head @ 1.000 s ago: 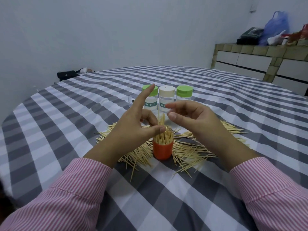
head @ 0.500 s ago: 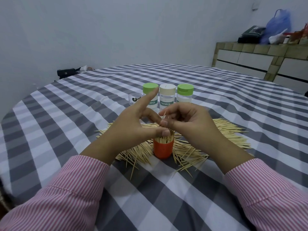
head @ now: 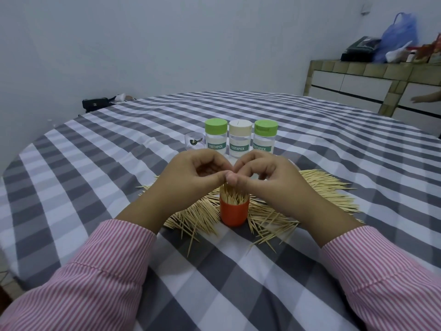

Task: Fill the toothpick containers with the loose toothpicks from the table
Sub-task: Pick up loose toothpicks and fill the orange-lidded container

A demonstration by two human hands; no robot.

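An orange container (head: 234, 214) stands near the table's front, packed with upright toothpicks (head: 232, 195). My left hand (head: 191, 179) and my right hand (head: 270, 177) hover right above it with curled fingers. Their thumbs and fingertips meet in the middle and pinch the tops of the toothpicks. Loose toothpicks (head: 322, 187) lie in a wide pile around the container, on both sides of it. Behind my hands stand three closed clear containers labelled TOOTHPICK: one with a green lid (head: 216, 137), one with a beige lid (head: 240, 138), one more with a green lid (head: 265, 138).
A small clear cup (head: 193, 142) sits left of the three containers. The round table carries a grey-and-white checked cloth (head: 238, 271). A black bag (head: 95, 103) lies at its far left edge. A tiled counter (head: 381, 77) stands at the right, with another person's hand (head: 427, 97) near it.
My right hand came down with its toothpicks onto the orange container. My left index finger, straight before, has curled in, and both hands now meet over the toothpick tops.
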